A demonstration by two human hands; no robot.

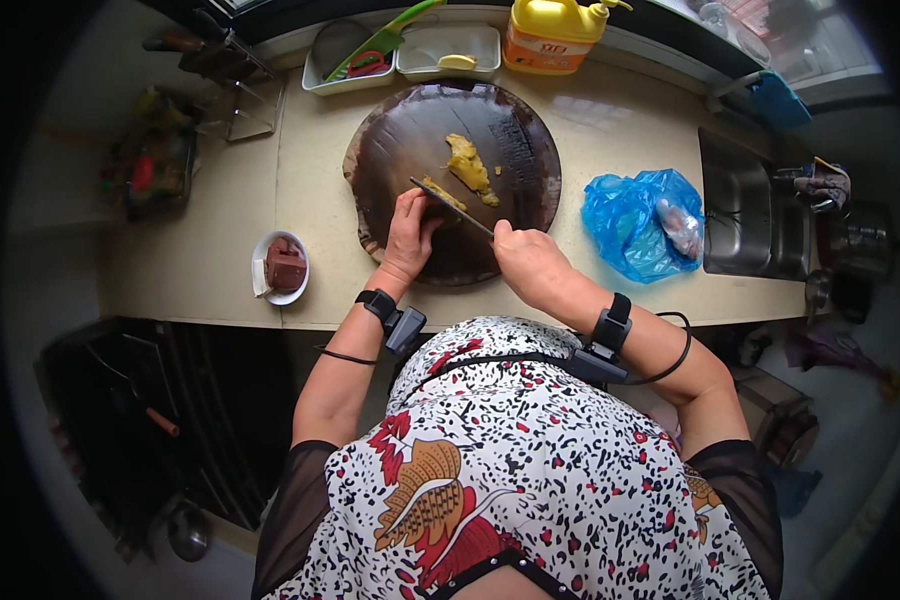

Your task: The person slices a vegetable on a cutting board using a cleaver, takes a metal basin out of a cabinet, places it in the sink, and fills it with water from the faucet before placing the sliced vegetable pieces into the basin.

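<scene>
1. Board (400, 140): likely heavy.
2. My right hand (532, 262) wraps the knife (460, 213); my left hand (408, 238) curls near its tip, pinching what I can't tell.
3. Yellow food (467, 165) on the board: probably soft, slippery; I'd hold its edge.
4. Yellow strip (443, 193) beside the knife: likely fragile; I'd hold it lightly.

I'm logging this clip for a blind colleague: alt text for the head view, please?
A person's right hand holds a knife over a round, dark chopping board, the left hand close to the knife's far end, near yellow food pieces. A blue plastic bag lies right of the board; a white bowl sits left.
</scene>
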